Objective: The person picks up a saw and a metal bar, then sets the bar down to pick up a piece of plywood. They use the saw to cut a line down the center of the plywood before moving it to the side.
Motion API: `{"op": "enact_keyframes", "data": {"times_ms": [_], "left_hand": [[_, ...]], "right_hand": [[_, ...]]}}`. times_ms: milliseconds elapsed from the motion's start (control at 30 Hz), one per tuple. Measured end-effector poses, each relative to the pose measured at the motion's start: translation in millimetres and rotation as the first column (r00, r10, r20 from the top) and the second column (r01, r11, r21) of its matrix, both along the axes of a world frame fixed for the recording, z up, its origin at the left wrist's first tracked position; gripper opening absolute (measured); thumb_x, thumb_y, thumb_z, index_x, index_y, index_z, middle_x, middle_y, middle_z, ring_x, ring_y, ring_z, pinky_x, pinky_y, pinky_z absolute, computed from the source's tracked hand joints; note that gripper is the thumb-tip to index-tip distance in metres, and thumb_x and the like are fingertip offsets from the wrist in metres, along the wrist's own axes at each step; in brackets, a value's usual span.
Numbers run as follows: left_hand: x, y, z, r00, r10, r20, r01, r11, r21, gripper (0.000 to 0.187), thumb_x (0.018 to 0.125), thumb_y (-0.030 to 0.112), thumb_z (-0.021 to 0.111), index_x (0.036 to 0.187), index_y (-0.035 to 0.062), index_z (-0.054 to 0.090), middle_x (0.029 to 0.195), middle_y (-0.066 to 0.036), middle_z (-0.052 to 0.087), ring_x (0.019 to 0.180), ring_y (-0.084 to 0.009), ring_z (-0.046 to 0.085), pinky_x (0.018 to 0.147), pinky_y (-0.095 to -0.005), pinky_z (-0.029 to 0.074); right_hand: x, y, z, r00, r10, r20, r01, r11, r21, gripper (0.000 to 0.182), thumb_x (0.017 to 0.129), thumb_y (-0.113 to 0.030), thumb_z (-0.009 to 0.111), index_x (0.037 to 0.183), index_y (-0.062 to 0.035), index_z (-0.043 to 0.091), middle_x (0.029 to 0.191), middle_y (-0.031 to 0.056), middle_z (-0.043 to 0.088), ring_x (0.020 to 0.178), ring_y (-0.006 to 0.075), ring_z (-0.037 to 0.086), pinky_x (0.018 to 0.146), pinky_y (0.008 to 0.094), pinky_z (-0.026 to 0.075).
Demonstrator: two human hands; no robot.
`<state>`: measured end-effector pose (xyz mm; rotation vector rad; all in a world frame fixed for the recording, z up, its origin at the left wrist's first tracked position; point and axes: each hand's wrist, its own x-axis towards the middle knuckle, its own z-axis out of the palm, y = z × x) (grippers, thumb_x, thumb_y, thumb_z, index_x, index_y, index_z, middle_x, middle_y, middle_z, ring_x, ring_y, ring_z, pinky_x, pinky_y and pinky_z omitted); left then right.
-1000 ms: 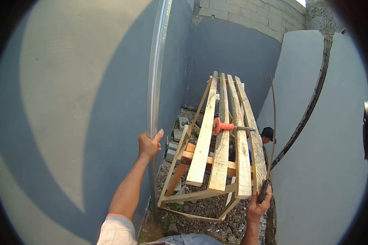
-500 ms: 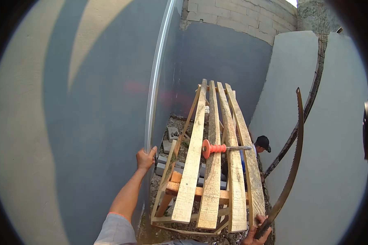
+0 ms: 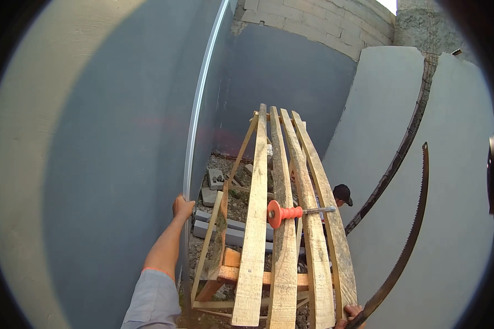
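Observation:
My left hand (image 3: 183, 207) is closed around a long shiny metal bar (image 3: 194, 126), which stands upright along the grey wall. At the bottom right, my right hand (image 3: 350, 317) is closed on the handle end of a handsaw, partly cut off by the frame edge, and touches the near end of a plank. The saw's long toothed blade (image 3: 409, 241) points up and looks bowed. Between my hands, wooden planks (image 3: 251, 219) lie lengthwise on a timber trestle (image 3: 230, 274). Across them rests a steel chisel with an orange hand guard (image 3: 282, 214).
Below the planks, a person in a dark cap (image 3: 342, 194) is mostly hidden at the right. Concrete blocks (image 3: 235, 237) and rubble lie on the ground at left. Plastered walls (image 3: 291, 82) stand on both sides, with a rebar-filled groove (image 3: 392, 183) in the right one.
The view has shifted a little. The saw blade has swung outward to the right and its tip is lower. My left hand still grips the metal bar.

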<state>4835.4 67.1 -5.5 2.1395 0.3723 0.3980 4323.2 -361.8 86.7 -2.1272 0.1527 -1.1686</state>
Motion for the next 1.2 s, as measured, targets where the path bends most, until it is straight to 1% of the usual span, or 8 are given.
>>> {"op": "enact_keyframes", "data": {"times_ms": [133, 233, 333, 433, 667, 867, 967, 1200], "left_hand": [[23.9, 13.0, -27.4, 0.997, -0.007, -0.071, 0.014, 0.996, 0.091, 0.045, 0.079, 0.018, 0.078, 0.119, 0.0032, 0.064, 0.117, -0.024, 0.072, 0.114, -0.0434, 0.068, 0.099, -0.0503, 0.054], [33.2, 3.6, -29.9, 0.987, -0.006, -0.161, 0.023, 0.994, 0.106, 0.044, 0.08, 0.016, 0.076, 0.121, 0.0036, 0.063, 0.119, -0.024, 0.072, 0.116, -0.0426, 0.068, 0.1, -0.0497, 0.055], [35.8, -2.3, -42.5, 0.964, 0.012, -0.265, 0.022, 0.992, 0.125, 0.046, 0.083, 0.015, 0.076, 0.126, 0.0044, 0.061, 0.123, -0.022, 0.071, 0.119, -0.0404, 0.067, 0.101, -0.0499, 0.055], [52.4, 1.8, -67.9, 0.933, 0.005, -0.359, 0.052, 0.988, 0.148, 0.049, 0.09, 0.013, 0.072, 0.135, 0.0072, 0.053, 0.132, -0.02, 0.067, 0.123, -0.0394, 0.065, 0.102, -0.0533, 0.055], [81.9, -0.7, -86.8, 0.917, 0.028, -0.399, 0.001, 0.997, 0.073, 0.046, 0.094, 0.007, 0.066, 0.137, 0.008, 0.051, 0.135, -0.018, 0.066, 0.128, -0.0377, 0.063, 0.107, -0.0532, 0.049], [88.8, -2.8, -110.0, 0.915, 0.015, -0.404, -0.007, 1.0, 0.022, 0.047, 0.093, 0.006, 0.065, 0.138, 0.0086, 0.051, 0.14, -0.019, 0.063, 0.134, -0.0376, 0.058, 0.111, -0.0545, 0.045], [112.0, 6.6, -147.8, 0.939, 0.013, -0.345, -0.026, 0.999, -0.033, 0.058, 0.088, 0.002, 0.07, 0.141, 0.0073, 0.051, 0.143, -0.021, 0.06, 0.136, -0.0385, 0.057, 0.113, -0.051, 0.045], [77.5, 17.6, -138.7, 0.944, -0.148, -0.294, 0.056, 0.953, -0.299, 0.08, 0.075, -0.001, 0.085, 0.147, 0.0029, 0.048, 0.143, -0.02, 0.061, 0.135, -0.0349, 0.057, 0.113, -0.0427, 0.047]], "right_hand": [[-10.3, -10.9, -12.8, 0.983, -0.059, -0.174, 0.068, 0.997, 0.047, 0.047, 0.104, -0.014, 0.056, 0.145, 0.0071, 0.043, 0.125, 0.0202, 0.059, 0.103, 0.0247, 0.06, 0.09, 0.0366, 0.052], [-6.0, -2.7, 5.4, 0.993, -0.07, -0.095, 0.05, 0.98, -0.194, 0.045, 0.105, -0.013, 0.053, 0.145, 0.0054, 0.044, 0.124, 0.0198, 0.057, 0.097, 0.0211, 0.059, 0.082, 0.034, 0.053], [-12.5, 8.6, 12.5, 0.973, -0.077, -0.218, 0.089, 0.995, 0.047, 0.043, 0.105, -0.012, 0.051, 0.144, 0.003, 0.046, 0.125, 0.0191, 0.056, 0.093, 0.0191, 0.058, 0.081, 0.0349, 0.053], [3.0, 16.6, 29.6, 0.993, -0.082, -0.083, 0.059, 0.968, -0.244, 0.041, 0.104, -0.01, 0.05, 0.143, 0.0014, 0.047, 0.125, 0.0179, 0.056, 0.091, 0.0175, 0.057, 0.079, 0.0362, 0.053], [-1.4, 13.9, 1.5, 0.984, -0.118, -0.133, 0.132, 0.986, 0.1, 0.039, 0.104, -0.016, 0.055, 0.139, -0.0001, 0.049, 0.125, 0.015, 0.055, 0.087, 0.0167, 0.055, 0.074, 0.0361, 0.051], [-12.6, 13.0, -3.1, 0.983, -0.049, -0.176, 0.089, 0.97, 0.228, 0.039, 0.106, -0.021, 0.053, 0.139, -0.0009, 0.046, 0.128, 0.0169, 0.055, 0.112, 0.0232, 0.058, 0.097, 0.0388, 0.049], [-10.8, 23.7, 10.8, 0.982, -0.051, -0.18, 0.073, 0.99, 0.12, 0.035, 0.107, -0.019, 0.049, 0.136, -0.0011, 0.045, 0.137, 0.0205, 0.054, 0.13, 0.028, 0.05, 0.115, 0.048, 0.036], [-1.8, 14.7, 3.1, 0.999, 0.002, -0.039, -0.003, 1.0, -0.013, 0.028, 0.104, -0.022, 0.058, 0.12, -0.0011, 0.047, 0.13, 0.0226, 0.061, 0.126, 0.0346, 0.056, 0.117, 0.0559, 0.033]]}}
